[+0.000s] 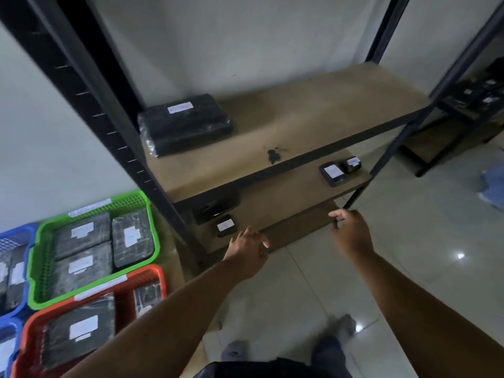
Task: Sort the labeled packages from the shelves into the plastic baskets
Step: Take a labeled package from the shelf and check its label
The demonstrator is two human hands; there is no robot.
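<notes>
**Left hand (246,252) and right hand (350,233) hover empty at the low shelves**

Fingers of the left hand lie relaxed and spread, holding nothing. They are just beside a small black package with a white label (225,227), but do not touch it. That package sits at the left end of the middle brown board (272,205), low in the centre of the frame. The right hand, right of centre, has its fingers loosely curled round nothing, near the front corner of the lowest board (300,223).

A darker package (215,207) sits in shadow behind the small one, its label unreadable. Two more small labelled packages (332,173) lie at the right end of the same board. A large black plastic-wrapped package (185,124) rests on the top board (327,110) of the black metal shelving unit (90,105).

At lower left stand a green plastic basket (155,236), an orange plastic basket (144,271) and blue plastic baskets (19,229), all already holding labelled packages. White strips run along the green and orange rims.

The step in hand appears to be the pick of the nearest small package, and the left hand is best placed for it. The hand should come in low under the top board's front edge and pinch the package across its sides, keeping the label face up. The wrap looks slick, so a firm hold is wise. The label should be read and matched to a basket's rim strip before the package is set down. Taking the front package first should also expose the darker one behind it.
</notes>
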